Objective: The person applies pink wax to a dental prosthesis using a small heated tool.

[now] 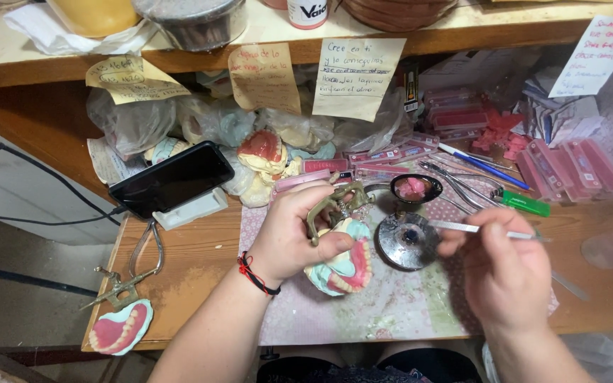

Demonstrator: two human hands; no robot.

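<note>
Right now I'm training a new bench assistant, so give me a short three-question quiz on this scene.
1. True or false: the left hand holds the denture model on its metal articulator.
2. What does the right hand hold? A) green lighter B) thin metal instrument C) phone
3. Where does the second denture model lie?

Key: 1 true. 2 B, the thin metal instrument, its tip over the round metal burner. 3 At the wooden bench's front left corner, beside a bare articulator.
</note>
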